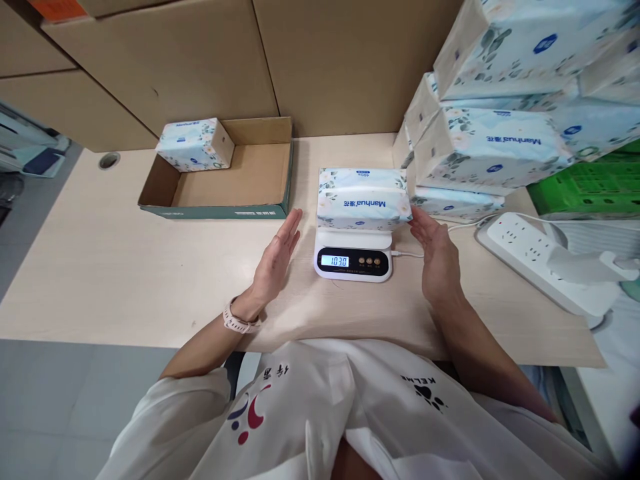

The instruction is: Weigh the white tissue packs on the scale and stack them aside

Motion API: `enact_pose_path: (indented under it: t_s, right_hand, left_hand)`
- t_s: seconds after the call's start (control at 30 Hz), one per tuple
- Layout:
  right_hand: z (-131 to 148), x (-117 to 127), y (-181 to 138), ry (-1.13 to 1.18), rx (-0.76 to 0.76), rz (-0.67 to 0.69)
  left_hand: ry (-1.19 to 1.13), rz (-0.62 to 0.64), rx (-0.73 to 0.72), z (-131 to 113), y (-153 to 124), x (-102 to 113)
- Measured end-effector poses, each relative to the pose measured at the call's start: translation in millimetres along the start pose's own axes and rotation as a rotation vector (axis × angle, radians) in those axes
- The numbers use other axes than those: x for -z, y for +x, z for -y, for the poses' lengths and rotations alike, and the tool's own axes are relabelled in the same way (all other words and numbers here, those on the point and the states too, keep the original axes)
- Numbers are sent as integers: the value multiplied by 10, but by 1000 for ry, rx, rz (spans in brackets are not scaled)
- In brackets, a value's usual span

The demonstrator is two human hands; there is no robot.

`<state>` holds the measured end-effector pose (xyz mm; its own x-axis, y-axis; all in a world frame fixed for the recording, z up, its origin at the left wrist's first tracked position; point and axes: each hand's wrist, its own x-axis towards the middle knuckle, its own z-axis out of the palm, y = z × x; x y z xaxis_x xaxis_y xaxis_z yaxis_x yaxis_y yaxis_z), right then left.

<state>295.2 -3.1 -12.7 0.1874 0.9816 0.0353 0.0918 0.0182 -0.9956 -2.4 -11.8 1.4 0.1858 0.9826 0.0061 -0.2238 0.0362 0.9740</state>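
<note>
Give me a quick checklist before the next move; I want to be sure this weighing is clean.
1. Tissue pack lies fully on the scale: ok.
2. Display lit and readable, about 103.0: ok.
3. Left hand off the pack: ok.
4. Right hand off the pack: cannot tell, fingertips sit at its edge.
5. Pack apart from the stacked packs: cannot tell.
6. Cardboard tray has room: ok.

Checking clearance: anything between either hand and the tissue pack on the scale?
Nothing visible. The left hand is open beside the scale with bare table up to the tissue pack. The right hand is open, fingertips at the pack's right end.
</note>
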Motion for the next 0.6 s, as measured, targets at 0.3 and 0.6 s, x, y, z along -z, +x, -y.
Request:
enact_pose_path:
  t_s: [0.3,0.6]
  right_hand:
    - [-125,45,33,-19,23,37]
    - [-143,12,54,-43,-8,36]
  left_hand:
    - [12,12,25,-2,-2,-22]
    - [46,-17,50,-14,119,-17]
